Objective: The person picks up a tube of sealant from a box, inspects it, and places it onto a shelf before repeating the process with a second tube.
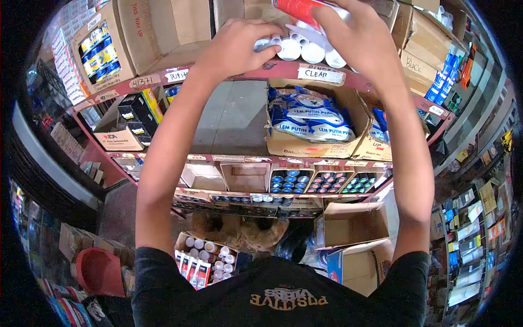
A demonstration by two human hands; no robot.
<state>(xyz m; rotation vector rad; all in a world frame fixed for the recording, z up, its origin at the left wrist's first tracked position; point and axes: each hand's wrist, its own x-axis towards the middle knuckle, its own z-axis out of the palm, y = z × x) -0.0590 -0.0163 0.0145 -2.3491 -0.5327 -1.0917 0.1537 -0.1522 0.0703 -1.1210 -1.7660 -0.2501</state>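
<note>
My left hand [245, 46] is at the top shelf, its thumb and fingers curled about the end of a white tube [263, 43] at the left of a row. My right hand [351, 30] grips a red and white tube [298, 10] from above, held lying over the others. Below it, several white round tube ends [312, 52] face me behind the shelf edge. A handwritten "CLEAR" label [321, 74] is stuck to that edge. The right fingertips are partly hidden behind the tube.
Below is a carton of blue-white glue packs [313, 117]. Cardboard boxes [163, 38] flank the tubes. Spray-can-like cylinders [290, 181] fill lower compartments. On the floor stand a box of bottles and tubes [212, 259], open cartons [354, 226] and a red scoop-like container [99, 272].
</note>
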